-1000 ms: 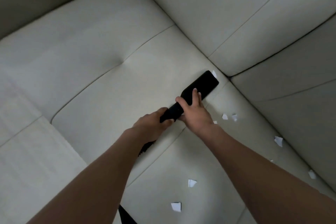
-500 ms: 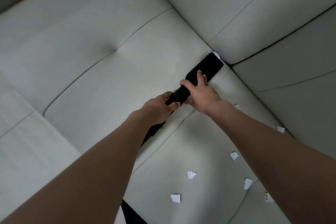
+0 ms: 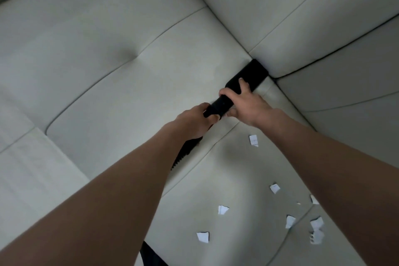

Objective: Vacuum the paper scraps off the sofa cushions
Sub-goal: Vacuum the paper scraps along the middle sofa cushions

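A black vacuum nozzle lies flat on the cream sofa seat cushion, its wide tip pushed into the corner where the seat meets the back cushions. My right hand grips the nozzle just behind the wide head. My left hand grips the tube further back, where the ribbed black hose begins. Several white paper scraps lie on the near cushion, one close under my right wrist, others lower down.
Cream back cushions rise behind and to the right of the corner. A larger cluster of torn scraps sits at the lower right seam. A flat cream section lies at lower left.
The nozzle has slid further into the sofa corner with both hands still on it. The scrap at its tip is no longer visible.
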